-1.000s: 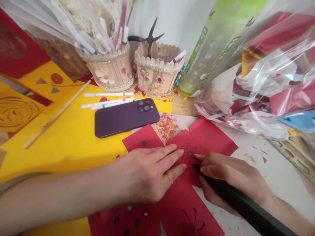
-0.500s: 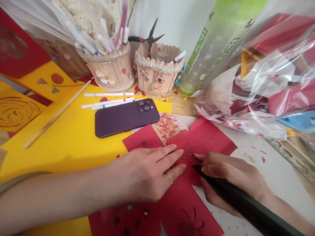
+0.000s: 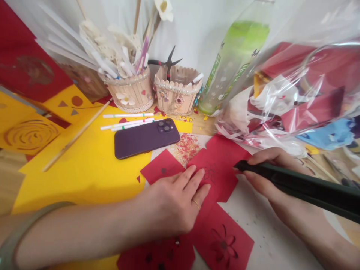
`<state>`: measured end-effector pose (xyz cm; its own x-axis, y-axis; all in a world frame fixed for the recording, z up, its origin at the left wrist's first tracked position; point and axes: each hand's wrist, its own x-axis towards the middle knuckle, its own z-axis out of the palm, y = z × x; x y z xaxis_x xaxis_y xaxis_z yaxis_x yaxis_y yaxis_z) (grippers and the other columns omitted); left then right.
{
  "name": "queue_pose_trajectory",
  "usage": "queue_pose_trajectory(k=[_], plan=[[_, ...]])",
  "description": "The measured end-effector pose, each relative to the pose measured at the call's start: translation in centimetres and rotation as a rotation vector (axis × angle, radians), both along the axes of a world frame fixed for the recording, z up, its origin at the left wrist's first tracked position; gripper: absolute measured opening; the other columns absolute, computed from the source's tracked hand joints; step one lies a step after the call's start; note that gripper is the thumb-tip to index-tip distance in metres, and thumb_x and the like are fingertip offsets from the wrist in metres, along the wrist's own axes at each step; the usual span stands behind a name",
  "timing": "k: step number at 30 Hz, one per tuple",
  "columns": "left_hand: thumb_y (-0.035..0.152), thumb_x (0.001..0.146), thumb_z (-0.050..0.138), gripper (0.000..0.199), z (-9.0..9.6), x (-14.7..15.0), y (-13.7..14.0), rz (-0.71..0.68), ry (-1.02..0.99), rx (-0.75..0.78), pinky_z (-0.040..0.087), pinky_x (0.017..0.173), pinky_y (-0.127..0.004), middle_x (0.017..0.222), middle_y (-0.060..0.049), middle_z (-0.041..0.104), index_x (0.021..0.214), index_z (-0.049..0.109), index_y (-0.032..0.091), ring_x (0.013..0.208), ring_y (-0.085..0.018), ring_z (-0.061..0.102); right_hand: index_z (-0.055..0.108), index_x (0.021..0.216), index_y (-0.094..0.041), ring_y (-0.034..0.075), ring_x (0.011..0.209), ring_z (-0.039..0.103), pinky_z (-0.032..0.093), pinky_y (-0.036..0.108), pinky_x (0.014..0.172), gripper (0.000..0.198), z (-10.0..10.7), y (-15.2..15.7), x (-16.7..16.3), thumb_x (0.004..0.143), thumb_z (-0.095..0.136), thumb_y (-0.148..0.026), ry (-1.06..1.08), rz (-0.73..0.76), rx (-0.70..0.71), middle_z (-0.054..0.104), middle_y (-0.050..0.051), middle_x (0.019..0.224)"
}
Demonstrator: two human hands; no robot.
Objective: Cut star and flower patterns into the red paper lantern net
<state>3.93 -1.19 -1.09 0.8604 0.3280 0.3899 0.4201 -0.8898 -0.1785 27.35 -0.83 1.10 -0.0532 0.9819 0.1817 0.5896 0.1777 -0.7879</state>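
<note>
My left hand (image 3: 180, 202) lies flat with its fingers stretched out on the red paper (image 3: 194, 221). Just beyond its fingertips, a flower outline (image 3: 208, 173) is drawn on the paper. My right hand (image 3: 270, 176) grips a thick black pen-shaped tool (image 3: 284, 180), its tapered tip over the right part of the paper; I cannot tell whether it touches. Nearer to me, another flower (image 3: 223, 245) has petals cut through. Small dark cut-outs (image 3: 160, 258) show in the red paper at the bottom, and my left hand hides part of the sheet.
Left of the red paper lies a purple phone (image 3: 140, 141) on yellow paper (image 3: 92, 176), beside several white pens (image 3: 128, 115) and a wooden stick (image 3: 75, 138). Behind stand two stick-sided holders (image 3: 132, 93), a green bottle (image 3: 233, 56) and a clear bag of scraps (image 3: 298, 93).
My right hand and the black tool have moved right and up, off the drawn flower. The tool now points more sideways. My left hand stays on the paper; the view has shifted slightly.
</note>
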Motion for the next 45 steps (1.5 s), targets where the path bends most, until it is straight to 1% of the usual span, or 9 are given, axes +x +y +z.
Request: queue_pose_trajectory(k=[4,8,13,17,21,25,31,35,45], plan=[[0.010,0.080,0.047,0.033,-0.1,1.8,-1.9,0.116,-0.021,0.086,0.059,0.059,-0.033,0.103,-0.026,0.065,0.105,0.068,0.002,0.094,-0.037,0.066,0.053,0.081,-0.027,0.010,0.056,0.055,0.046,0.020,0.051,0.010,0.1,-0.6,-1.3,0.077,0.061,-0.023,-0.050,0.093,-0.034,0.058,-0.004,0.070],[0.008,0.079,0.045,0.032,-0.1,2.9,-2.7,0.168,-0.061,0.122,0.059,0.056,-0.033,0.097,-0.026,0.067,0.099,0.069,-0.001,0.087,-0.037,0.068,0.050,0.079,-0.026,0.009,0.048,0.054,0.045,0.020,0.047,0.012,-0.8,-1.2,-2.0,0.075,0.056,-0.016,-0.123,0.111,-0.006,0.061,-0.005,0.066],[0.006,0.081,0.043,0.031,0.0,2.9,-2.5,0.162,-0.089,0.131,0.059,0.053,-0.030,0.093,-0.024,0.068,0.097,0.069,-0.001,0.084,-0.034,0.069,0.050,0.082,-0.025,0.015,0.070,0.069,0.052,0.023,0.057,0.012,-1.7,-1.4,-1.7,0.077,0.053,-0.015,-0.191,0.168,0.106,0.068,0.000,0.075],[0.006,0.082,0.043,0.030,0.0,2.8,-2.3,0.155,-0.085,0.110,0.059,0.055,-0.030,0.092,-0.023,0.069,0.097,0.069,-0.001,0.083,-0.033,0.069,0.049,0.083,-0.025,0.015,0.064,0.069,0.052,0.022,0.052,0.014,-1.7,-1.2,-1.5,0.077,0.054,-0.014,-0.240,0.202,0.148,0.069,0.000,0.074],[0.008,0.082,0.046,0.029,-0.2,3.0,-2.4,0.169,-0.079,0.111,0.059,0.055,-0.028,0.097,-0.022,0.068,0.099,0.068,-0.001,0.086,-0.033,0.069,0.048,0.083,-0.025,0.016,0.072,0.070,0.055,0.024,0.059,0.016,-1.6,-1.0,-1.5,0.076,0.055,-0.013,-0.291,0.240,0.199,0.067,0.000,0.073],[0.007,0.084,0.042,0.032,-0.5,3.1,-2.8,0.250,-0.110,0.092,0.059,0.060,-0.028,0.104,-0.022,0.066,0.103,0.066,-0.001,0.092,-0.031,0.068,0.045,0.084,-0.025,0.018,0.076,0.071,0.057,0.025,0.063,0.019,-1.7,-1.0,-1.4,0.076,0.056,-0.011,-0.327,0.296,0.250,0.064,0.000,0.071],[0.009,0.085,0.044,0.031,-0.1,2.7,-2.6,0.162,-0.023,0.125,0.059,0.060,-0.027,0.102,-0.022,0.067,0.105,0.065,-0.002,0.089,-0.031,0.069,0.044,0.085,-0.025,0.019,0.074,0.071,0.059,0.029,0.068,0.022,-1.8,-1.0,-1.4,0.075,0.055,-0.009,-0.309,0.338,0.256,0.062,-0.001,0.069],[0.009,0.085,0.044,0.030,0.0,2.7,-2.4,0.171,-0.040,0.125,0.059,0.056,-0.027,0.099,-0.022,0.068,0.102,0.066,-0.002,0.088,-0.032,0.069,0.044,0.087,-0.026,0.020,0.073,0.071,0.059,0.032,0.069,0.025,-1.8,-1.0,-1.3,0.073,0.055,-0.008,-0.314,0.347,0.249,0.064,-0.001,0.070],[0.011,0.085,0.048,0.029,-0.1,2.7,-2.4,0.161,-0.029,0.117,0.060,0.058,-0.028,0.100,-0.023,0.067,0.104,0.065,-0.003,0.090,-0.033,0.068,0.042,0.085,-0.028,0.024,0.071,0.072,0.060,0.033,0.061,0.025,-1.7,-1.2,-1.3,0.073,0.056,-0.011,-0.318,0.329,0.225,0.064,0.000,0.067]])
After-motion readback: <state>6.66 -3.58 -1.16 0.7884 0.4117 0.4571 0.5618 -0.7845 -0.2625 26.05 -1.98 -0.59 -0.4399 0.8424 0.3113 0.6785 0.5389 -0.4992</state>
